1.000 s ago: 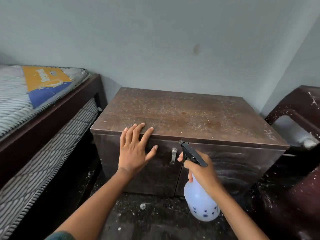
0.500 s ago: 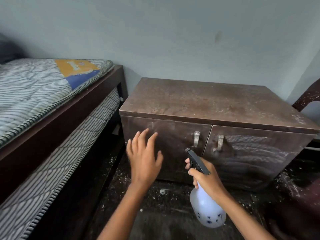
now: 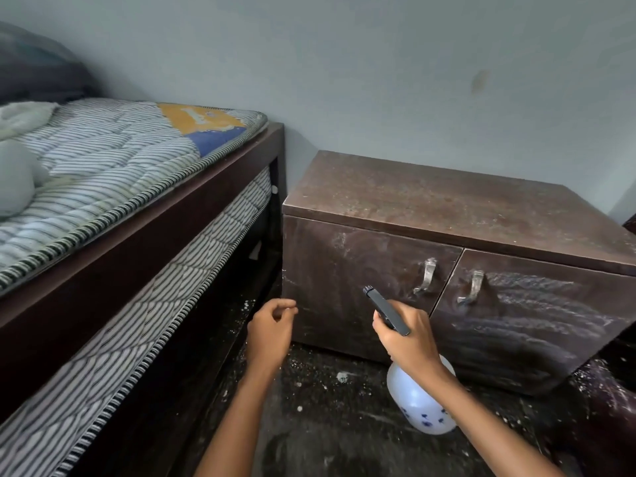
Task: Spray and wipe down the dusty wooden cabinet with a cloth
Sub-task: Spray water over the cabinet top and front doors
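Observation:
A low brown wooden cabinet (image 3: 447, 208) stands against the wall, its top and two doors coated in pale dust. Two metal handles (image 3: 426, 275) sit where the doors meet. My right hand (image 3: 411, 339) grips the neck of a white spray bottle (image 3: 418, 407) with a black trigger head (image 3: 385, 309), nozzle aimed at the left door. My left hand (image 3: 270, 330) hovers near the cabinet's lower left corner, fingers loosely curled, holding nothing. A pale cloth (image 3: 15, 177) lies on the mattress at the far left.
A dark wooden bed frame (image 3: 144, 235) with a striped mattress (image 3: 103, 166) stands close on the left, a second striped mattress below it. The dark floor (image 3: 327, 425) is littered with white specks. A dark chair edge shows at the far right.
My left hand has left the cabinet's front edge, dropped to its lower left corner and curled its fingers. The view has swung left, showing more bed. The right hand keeps its hold on the bottle.

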A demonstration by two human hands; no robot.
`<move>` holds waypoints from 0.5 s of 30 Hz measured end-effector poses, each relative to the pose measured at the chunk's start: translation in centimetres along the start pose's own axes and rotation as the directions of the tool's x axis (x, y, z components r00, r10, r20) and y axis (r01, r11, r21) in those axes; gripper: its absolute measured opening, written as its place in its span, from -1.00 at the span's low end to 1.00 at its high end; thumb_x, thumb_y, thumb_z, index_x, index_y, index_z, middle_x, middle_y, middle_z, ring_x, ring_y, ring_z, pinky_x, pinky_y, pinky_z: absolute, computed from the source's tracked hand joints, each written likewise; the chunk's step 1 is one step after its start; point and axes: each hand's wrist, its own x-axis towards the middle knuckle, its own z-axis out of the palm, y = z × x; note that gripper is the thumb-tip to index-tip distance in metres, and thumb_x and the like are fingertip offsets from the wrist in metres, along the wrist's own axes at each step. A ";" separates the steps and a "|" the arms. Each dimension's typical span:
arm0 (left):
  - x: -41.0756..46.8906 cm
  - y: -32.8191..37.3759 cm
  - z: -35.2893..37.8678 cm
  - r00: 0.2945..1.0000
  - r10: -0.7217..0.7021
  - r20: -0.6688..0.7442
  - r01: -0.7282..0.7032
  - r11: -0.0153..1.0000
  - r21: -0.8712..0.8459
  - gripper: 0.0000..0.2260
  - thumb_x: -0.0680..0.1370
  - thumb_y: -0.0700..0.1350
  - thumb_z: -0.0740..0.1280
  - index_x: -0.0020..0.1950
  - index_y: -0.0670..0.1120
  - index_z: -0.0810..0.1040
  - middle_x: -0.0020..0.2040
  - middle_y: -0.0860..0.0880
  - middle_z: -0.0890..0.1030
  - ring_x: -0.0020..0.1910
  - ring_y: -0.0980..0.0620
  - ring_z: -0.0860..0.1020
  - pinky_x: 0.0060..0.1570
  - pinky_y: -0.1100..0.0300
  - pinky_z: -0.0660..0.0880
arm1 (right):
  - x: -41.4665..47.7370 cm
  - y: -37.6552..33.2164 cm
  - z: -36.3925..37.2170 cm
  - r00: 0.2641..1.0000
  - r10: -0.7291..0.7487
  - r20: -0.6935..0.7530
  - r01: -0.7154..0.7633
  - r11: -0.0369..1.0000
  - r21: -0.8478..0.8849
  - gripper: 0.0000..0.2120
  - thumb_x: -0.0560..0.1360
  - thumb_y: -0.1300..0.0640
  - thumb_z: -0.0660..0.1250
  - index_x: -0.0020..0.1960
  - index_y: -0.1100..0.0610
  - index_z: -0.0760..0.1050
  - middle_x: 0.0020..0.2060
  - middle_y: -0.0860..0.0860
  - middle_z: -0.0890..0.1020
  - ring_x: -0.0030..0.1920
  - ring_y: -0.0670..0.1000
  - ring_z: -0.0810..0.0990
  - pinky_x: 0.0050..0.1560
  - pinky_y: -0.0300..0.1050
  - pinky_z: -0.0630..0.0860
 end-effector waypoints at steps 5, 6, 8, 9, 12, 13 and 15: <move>-0.1 0.4 0.0 0.999 -0.047 0.016 0.048 0.994 -0.101 -0.77 0.54 -0.22 0.23 -0.21 0.07 0.54 -0.17 0.06 0.62 -0.04 -0.01 0.61 0.13 0.03 0.51 | -0.2 0.7 -0.7 0.989 0.005 0.151 0.001 0.999 -0.039 -0.90 0.39 0.25 0.34 -0.29 0.15 0.49 -0.54 -0.03 0.48 -0.51 0.07 0.42 -0.45 -0.03 0.38; 0.0 0.3 0.1 0.998 -0.058 0.023 0.060 0.992 -0.114 -0.77 0.54 -0.22 0.22 -0.21 0.06 0.54 -0.18 0.05 0.62 -0.04 -0.02 0.61 0.15 0.00 0.51 | -0.3 0.6 -0.8 0.988 -0.030 0.154 0.042 0.997 -0.072 -0.91 0.39 0.24 0.33 -0.29 0.17 0.49 -0.51 -0.01 0.50 -0.49 0.08 0.43 -0.44 -0.03 0.36; -0.1 0.4 0.3 0.997 -0.074 0.032 0.078 0.989 -0.124 -0.77 0.54 -0.22 0.22 -0.21 0.05 0.54 -0.18 0.05 0.62 -0.05 -0.02 0.61 0.15 0.00 0.51 | -0.4 0.5 -1.1 0.992 -0.067 0.105 0.079 0.991 -0.112 -0.86 0.39 0.25 0.34 -0.33 0.20 0.46 -0.53 0.01 0.46 -0.51 0.07 0.38 -0.45 -0.08 0.29; -0.2 0.4 0.3 0.996 -0.077 0.034 0.080 0.989 -0.123 -0.78 0.55 -0.22 0.21 -0.20 0.05 0.54 -0.17 0.05 0.62 -0.05 -0.02 0.61 0.14 0.02 0.51 | -0.2 0.6 -1.3 0.996 -0.067 0.065 0.074 0.991 -0.114 -0.82 0.40 0.26 0.35 -0.36 0.20 0.43 -0.56 -0.02 0.41 -0.54 0.03 0.33 -0.46 -0.10 0.25; -0.3 0.5 0.6 0.997 -0.065 0.045 0.070 0.989 -0.128 -0.79 0.55 -0.21 0.21 -0.19 0.05 0.53 -0.16 0.05 0.62 -0.06 -0.01 0.61 0.10 0.08 0.50 | 0.4 1.2 -2.3 1.000 -0.002 -0.015 0.001 0.998 -0.067 -0.75 0.42 0.27 0.35 -0.39 0.12 0.39 -0.59 -0.06 0.36 -0.57 0.00 0.28 -0.47 -0.07 0.24; -0.3 0.5 0.6 0.997 -0.062 0.051 0.068 0.989 -0.132 -0.79 0.56 -0.21 0.21 -0.18 0.04 0.53 -0.15 0.05 0.62 -0.06 -0.01 0.61 0.07 0.10 0.50 | 0.5 1.5 -2.7 0.999 0.026 -0.022 -0.026 0.999 -0.019 -0.77 0.43 0.27 0.35 -0.36 0.10 0.42 -0.59 -0.04 0.37 -0.56 0.03 0.30 -0.49 -0.03 0.27; -0.1 0.4 0.5 0.996 -0.064 0.058 0.071 0.987 -0.144 -0.81 0.57 -0.20 0.20 -0.15 0.02 0.54 -0.15 0.05 0.62 -0.08 0.00 0.59 -0.03 0.15 0.46 | 0.3 2.2 -3.4 0.996 0.079 -0.039 -0.076 0.995 0.064 -0.82 0.45 0.28 0.35 -0.30 0.11 0.47 -0.59 -0.02 0.38 -0.56 0.07 0.33 -0.51 0.01 0.33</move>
